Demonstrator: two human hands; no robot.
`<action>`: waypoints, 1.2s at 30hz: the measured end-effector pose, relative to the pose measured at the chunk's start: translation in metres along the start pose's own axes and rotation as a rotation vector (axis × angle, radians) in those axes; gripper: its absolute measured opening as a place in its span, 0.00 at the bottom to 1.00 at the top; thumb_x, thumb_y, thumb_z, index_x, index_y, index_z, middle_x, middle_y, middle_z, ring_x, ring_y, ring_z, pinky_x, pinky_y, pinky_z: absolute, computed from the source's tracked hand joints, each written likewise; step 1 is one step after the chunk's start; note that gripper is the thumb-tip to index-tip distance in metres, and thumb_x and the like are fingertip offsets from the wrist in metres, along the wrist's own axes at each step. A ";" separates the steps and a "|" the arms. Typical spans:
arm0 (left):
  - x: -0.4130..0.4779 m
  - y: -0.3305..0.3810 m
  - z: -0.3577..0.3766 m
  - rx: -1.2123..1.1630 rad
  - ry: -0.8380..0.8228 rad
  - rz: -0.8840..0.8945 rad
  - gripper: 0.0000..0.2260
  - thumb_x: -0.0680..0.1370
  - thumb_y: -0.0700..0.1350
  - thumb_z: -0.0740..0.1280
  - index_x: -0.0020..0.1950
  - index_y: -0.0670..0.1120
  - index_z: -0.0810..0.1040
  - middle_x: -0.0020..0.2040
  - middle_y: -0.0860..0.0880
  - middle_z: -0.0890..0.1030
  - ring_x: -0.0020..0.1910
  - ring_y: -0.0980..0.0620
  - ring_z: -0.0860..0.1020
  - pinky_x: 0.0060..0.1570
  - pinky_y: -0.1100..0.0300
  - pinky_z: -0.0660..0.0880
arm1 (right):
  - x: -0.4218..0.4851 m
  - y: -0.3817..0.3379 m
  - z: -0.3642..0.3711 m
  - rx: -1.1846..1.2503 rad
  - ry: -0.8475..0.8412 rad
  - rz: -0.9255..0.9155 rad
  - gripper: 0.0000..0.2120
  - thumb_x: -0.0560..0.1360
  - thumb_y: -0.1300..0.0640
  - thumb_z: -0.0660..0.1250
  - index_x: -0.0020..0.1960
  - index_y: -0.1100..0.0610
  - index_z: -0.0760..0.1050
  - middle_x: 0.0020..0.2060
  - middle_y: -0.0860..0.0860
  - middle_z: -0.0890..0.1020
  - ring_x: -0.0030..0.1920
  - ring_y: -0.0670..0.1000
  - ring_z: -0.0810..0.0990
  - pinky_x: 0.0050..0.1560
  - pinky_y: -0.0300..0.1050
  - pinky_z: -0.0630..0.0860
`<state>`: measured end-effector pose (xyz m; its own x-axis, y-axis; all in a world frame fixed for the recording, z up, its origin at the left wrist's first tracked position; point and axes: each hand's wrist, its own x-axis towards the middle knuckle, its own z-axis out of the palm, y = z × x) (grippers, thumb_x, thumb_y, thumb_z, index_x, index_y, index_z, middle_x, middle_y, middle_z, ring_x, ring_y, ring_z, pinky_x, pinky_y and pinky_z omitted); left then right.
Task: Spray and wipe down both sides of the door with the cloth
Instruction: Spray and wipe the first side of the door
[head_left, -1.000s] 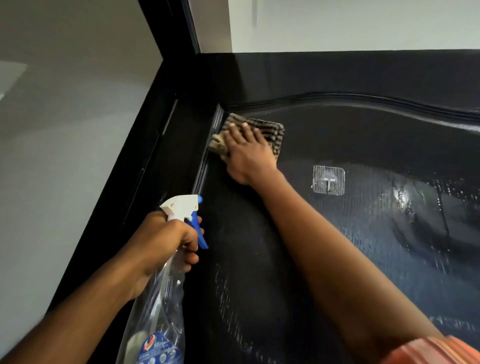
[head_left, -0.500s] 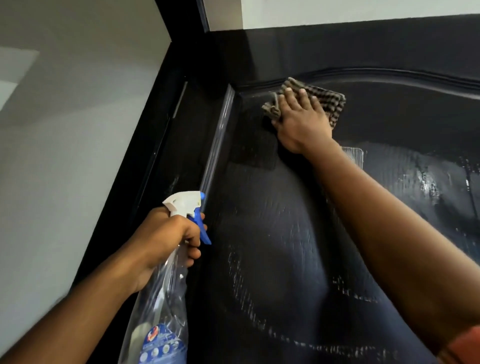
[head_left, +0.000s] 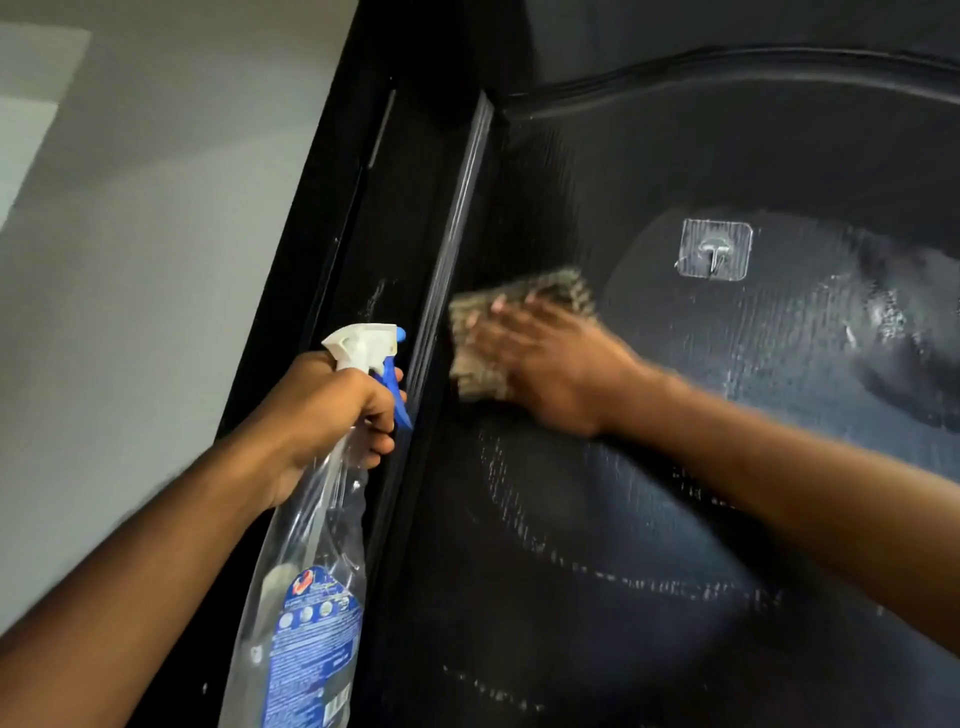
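One black door (head_left: 675, 545) fills most of the view, wet streaks across its recessed panel, its top and right edges cut off. Grey wall (head_left: 130, 260) lies open beyond its left edge. Spray bottle (head_left: 311, 571), base cut off below, hangs beside the door's left moulding, left hand (head_left: 322, 410) grip wrapped round its neck. Right hand (head_left: 545, 364), blurred, grip flat and spread, presses the cloth (head_left: 475, 332) on the panel near that moulding, left of a clear adhesive hook (head_left: 716, 249).

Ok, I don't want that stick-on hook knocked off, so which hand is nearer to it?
Right. The right hand, pressing the cloth, is below-left of the hook; the left hand, gripping the spray bottle, is farther left.
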<state>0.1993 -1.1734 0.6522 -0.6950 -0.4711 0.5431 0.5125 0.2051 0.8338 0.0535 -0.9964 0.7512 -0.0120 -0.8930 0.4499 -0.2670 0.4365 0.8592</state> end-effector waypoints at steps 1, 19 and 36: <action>0.000 -0.001 0.001 0.011 0.003 -0.002 0.16 0.67 0.29 0.63 0.50 0.40 0.81 0.37 0.43 0.81 0.26 0.50 0.76 0.29 0.57 0.75 | 0.012 0.022 -0.007 -0.007 0.021 0.140 0.29 0.79 0.44 0.54 0.77 0.55 0.61 0.75 0.53 0.64 0.76 0.57 0.61 0.75 0.54 0.52; -0.024 0.000 0.032 0.062 0.040 -0.036 0.16 0.65 0.30 0.63 0.51 0.35 0.80 0.40 0.38 0.81 0.26 0.50 0.76 0.30 0.57 0.75 | -0.072 -0.094 0.035 0.000 -0.104 -0.162 0.30 0.75 0.45 0.51 0.74 0.56 0.66 0.73 0.53 0.69 0.74 0.56 0.64 0.75 0.54 0.50; -0.021 -0.009 0.060 0.008 -0.044 -0.049 0.16 0.67 0.28 0.63 0.50 0.41 0.80 0.46 0.41 0.84 0.27 0.48 0.76 0.28 0.56 0.73 | -0.018 -0.044 0.002 0.091 0.074 0.534 0.33 0.76 0.51 0.42 0.79 0.60 0.50 0.79 0.56 0.51 0.78 0.60 0.46 0.76 0.56 0.39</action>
<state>0.1794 -1.1141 0.6387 -0.7407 -0.4426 0.5054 0.4734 0.1900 0.8601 0.0634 -0.9999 0.7045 -0.1013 -0.5382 0.8367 -0.3245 0.8129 0.4837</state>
